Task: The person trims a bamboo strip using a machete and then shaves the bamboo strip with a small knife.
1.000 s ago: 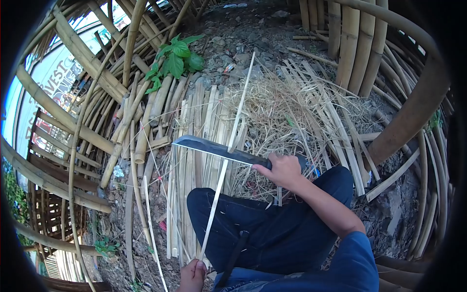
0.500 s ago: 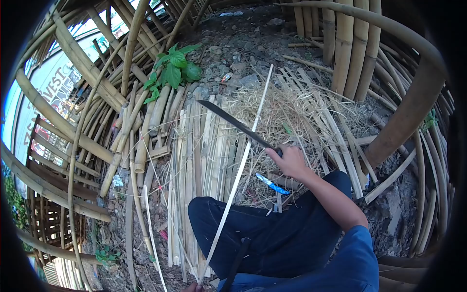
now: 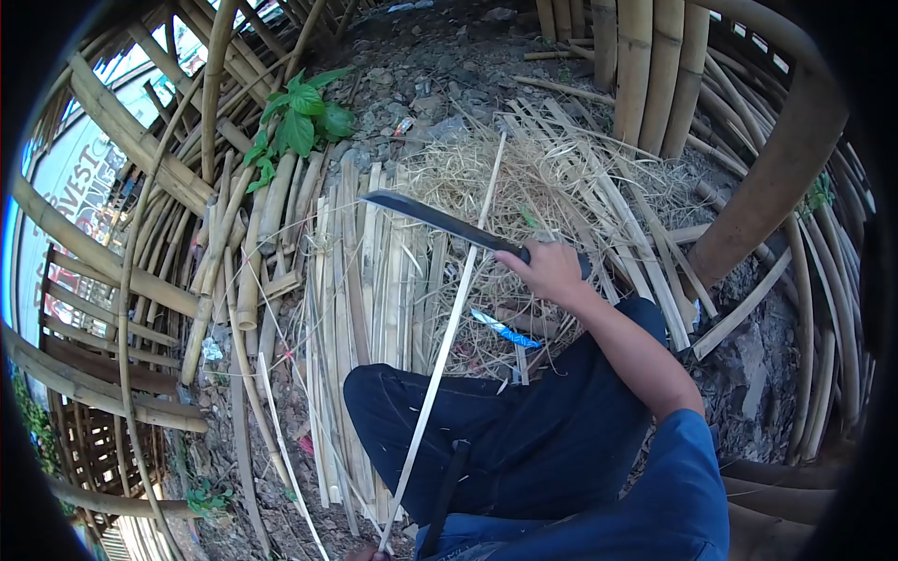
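Note:
My right hand (image 3: pixel 554 273) is wrapped round the handle of a long machete (image 3: pixel 426 217). Its dark blade points left and crosses a thin, pale bamboo strip (image 3: pixel 440 360) near the strip's upper part. That strip slants up from the bottom edge, over my crossed legs, to the pile of shavings. At the bottom edge, only a little of my left hand (image 3: pixel 367 553) shows, closed on the strip's near end. Beneath the blade, several split bamboo slats (image 3: pixel 379 280) lie side by side on the ground.
Curly bamboo shavings (image 3: pixel 468 178) lie ahead, with a blue wrapper (image 3: pixel 505 329) nearer my legs. Bamboo poles (image 3: pixel 652 75) stand at the right, and a thick post (image 3: pixel 772 187) leans there. Bamboo framing (image 3: pixel 140 271) and a leafy green plant (image 3: pixel 301 117) are at the left.
My right hand has turned the machete, so the blade lies flatter and shows more of its broad side. The whole view has shifted slightly. My left hand stays at the strip's lower end.

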The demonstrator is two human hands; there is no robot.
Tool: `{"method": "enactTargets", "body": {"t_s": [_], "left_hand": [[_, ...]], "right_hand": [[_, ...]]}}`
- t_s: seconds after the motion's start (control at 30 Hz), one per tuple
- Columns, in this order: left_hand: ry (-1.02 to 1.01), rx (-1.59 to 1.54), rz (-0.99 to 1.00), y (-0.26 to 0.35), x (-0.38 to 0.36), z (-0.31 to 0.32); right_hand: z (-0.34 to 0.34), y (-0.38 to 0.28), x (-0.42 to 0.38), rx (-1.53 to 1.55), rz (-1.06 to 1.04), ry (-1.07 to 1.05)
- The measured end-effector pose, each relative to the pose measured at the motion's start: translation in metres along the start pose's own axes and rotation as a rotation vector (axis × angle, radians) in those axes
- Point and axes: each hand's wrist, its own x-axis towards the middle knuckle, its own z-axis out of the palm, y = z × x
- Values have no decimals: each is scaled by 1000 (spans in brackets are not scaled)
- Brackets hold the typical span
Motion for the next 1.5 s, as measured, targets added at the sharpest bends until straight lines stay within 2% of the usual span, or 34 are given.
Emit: {"method": "enactTargets", "body": {"t_s": [0.07,0.13,0.27,0.37,0.43,0.5,0.53,0.57,0.6,0.67,0.73,0.8,0.83,0.87,0.9,0.97,1.0,1.07,1.1,1.13,1.17,1.2,1.27,1.33,1.4,1.5], "left_hand": [[-22,-127,-136,-8,-4,-5],[-39,-255,-277,-17,-9,-11],[-56,-510,-594,-30,-33,-18],[-39,-660,-811,-32,-47,-23],[14,-605,-629,-28,-49,-25],[134,-487,-487,-52,-52,-19],[159,-434,-444,-52,-44,-16],[149,-414,-445,-48,-42,-14],[141,-397,-445,-23,-22,-14],[77,-494,-413,-22,2,-6],[14,-592,-370,-19,28,4],[13,-631,-332,-5,58,16],[12,-636,-336,5,72,21],[17,-622,-273,16,86,25],[25,-611,-203,29,104,30],[-20,-816,-167,67,133,33],[-46,-893,-126,81,146,37],[-82,-1031,-68,105,165,47],[-102,-1090,-46,113,173,51],[-70,-1115,-44,121,180,54],[-143,-1186,-51,128,183,55],[-223,-1254,-50,133,187,54],[-263,-1309,-60,138,193,51],[-304,-1365,-85,143,200,46],[-367,-1465,-179,145,206,40],[-378,-1562,-227,141,217,37]], "right_hand": [[-18,18,23,81,218,-65],[-19,40,40,88,347,-20],[-19,64,61,89,425,6],[-21,81,69,-36,569,-49],[-13,101,65,-54,706,-31],[8,130,57,-72,741,-34],[13,137,54,-88,760,-14],[17,145,53,-96,762,-88],[21,144,50,-102,763,-98],[35,132,49,-436,673,-17],[26,81,32,-588,305,206],[45,52,21,-506,-49,146],[52,33,9,-297,-173,-72],[65,20,-1,-41,-210,-360],[69,3,-16,1,-171,-615],[118,3,-43,-179,-179,-801],[135,9,-50,-186,-198,-800],[161,30,-65,-455,-428,-854],[171,32,-71,-468,-463,-867],[180,35,-68,-498,-406,-848],[183,35,-67,-525,-346,-832],[180,34,-65,-542,-371,-837],[173,31,-58,-540,-329,-816],[129,4,-42,-582,-299,-851],[99,-6,-27,-519,-167,-816],[39,-5,-16,-355,-120,-657]]}}
